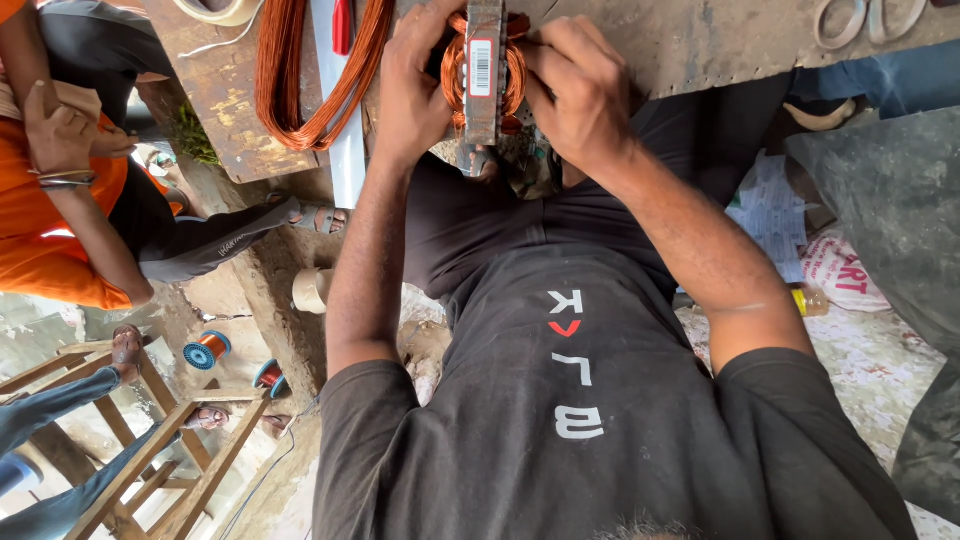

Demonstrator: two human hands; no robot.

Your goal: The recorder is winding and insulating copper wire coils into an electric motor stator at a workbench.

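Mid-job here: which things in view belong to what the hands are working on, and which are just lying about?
In the job: grey metal core wound with copper wire coils, gripped by the left hand and the right hand.

Lying about: loose hank of copper wire, red-handled tool, metal scissors, blue-ended spool of copper wire, small yellow bottle.

I see a motor stator (484, 70), grey laminated metal core standing on edge at the workbench rim, orange copper wire coils bulging out either side, small white label on its facing edge
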